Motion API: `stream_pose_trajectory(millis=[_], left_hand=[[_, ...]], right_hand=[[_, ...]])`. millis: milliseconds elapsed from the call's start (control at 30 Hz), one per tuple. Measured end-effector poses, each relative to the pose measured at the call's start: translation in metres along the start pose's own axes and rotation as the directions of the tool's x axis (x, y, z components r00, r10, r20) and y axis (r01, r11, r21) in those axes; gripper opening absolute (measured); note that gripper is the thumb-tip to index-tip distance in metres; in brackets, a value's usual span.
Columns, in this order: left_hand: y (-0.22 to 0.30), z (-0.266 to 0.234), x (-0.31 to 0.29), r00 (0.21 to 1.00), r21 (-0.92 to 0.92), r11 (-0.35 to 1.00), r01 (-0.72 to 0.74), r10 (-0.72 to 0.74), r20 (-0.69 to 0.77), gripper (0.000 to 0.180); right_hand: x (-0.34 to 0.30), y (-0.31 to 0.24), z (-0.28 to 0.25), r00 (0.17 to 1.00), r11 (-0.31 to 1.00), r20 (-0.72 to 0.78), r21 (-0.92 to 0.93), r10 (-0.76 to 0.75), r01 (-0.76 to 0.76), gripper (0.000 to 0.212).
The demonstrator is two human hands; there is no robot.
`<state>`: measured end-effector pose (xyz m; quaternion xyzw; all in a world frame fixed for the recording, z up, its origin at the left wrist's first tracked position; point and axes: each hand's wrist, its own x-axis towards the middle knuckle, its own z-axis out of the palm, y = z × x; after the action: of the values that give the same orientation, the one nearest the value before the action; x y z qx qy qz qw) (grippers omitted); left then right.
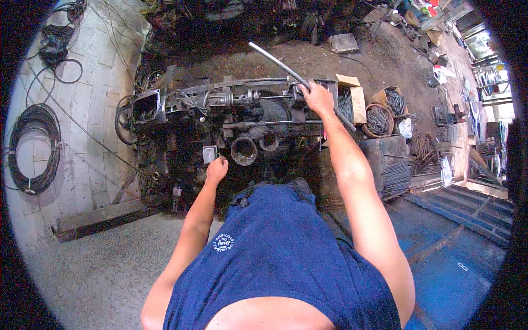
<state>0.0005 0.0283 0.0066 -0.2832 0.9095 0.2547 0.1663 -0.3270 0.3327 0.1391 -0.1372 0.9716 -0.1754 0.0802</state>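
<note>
My right hand (319, 99) is wrapped round a long grey metal rod (275, 61). The rod slants over the far side of a dark, greasy machine (264, 113), one end up to the left and the other down past my forearm. Lower and to the left, my left hand (218, 169) is closed beside a small pale square box (209, 154) on the machine's near side. Whatever its fingers grip, if anything, is hidden. Just right of that hand, a round metal cup-shaped part (243, 150) faces me.
Right of the machine stand a cardboard box of thin rods (357, 99), a round basket of metal pieces (378, 120) and a stack of dark rods (395, 179). A black cable coil (34, 148) lies at the left. A beam (104, 220) rests on the floor.
</note>
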Motion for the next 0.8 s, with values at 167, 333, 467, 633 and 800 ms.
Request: stream_pose_trajectory(millis=[167, 333, 467, 633, 800], left_hand=[[0.003, 0.000, 0.003, 0.998, 0.029, 0.998, 0.059, -0.060, 0.018, 0.031], [0.002, -0.001, 0.000, 0.999, 0.012, 0.999, 0.044, -0.044, 0.008, 0.031], [-0.004, 0.001, -0.005, 0.998, -0.017, 0.999, 0.042, -0.043, -0.041, 0.032], [0.005, 0.016, -0.008, 0.960, 0.154, 0.951, 0.267, -0.277, 0.045, 0.046], [-0.034, 0.087, -0.006, 0.909, 0.066, 0.916, 0.396, -0.401, 0.115, 0.046]], right_hand=[[0.004, 0.013, 0.010, 0.999, 1.000, -0.036, -0.018, -0.002, 0.001, 0.054], [0.002, 0.019, 0.004, 1.000, 0.999, -0.015, 0.029, 0.026, -0.025, 0.054], [-0.004, 0.017, -0.006, 0.994, 0.992, -0.018, 0.062, 0.107, -0.106, 0.058], [-0.002, 0.031, -0.001, 0.979, 0.977, -0.023, 0.079, 0.201, -0.198, 0.071], [-0.001, 0.030, 0.002, 0.968, 0.967, 0.048, 0.043, 0.247, -0.249, 0.080]])
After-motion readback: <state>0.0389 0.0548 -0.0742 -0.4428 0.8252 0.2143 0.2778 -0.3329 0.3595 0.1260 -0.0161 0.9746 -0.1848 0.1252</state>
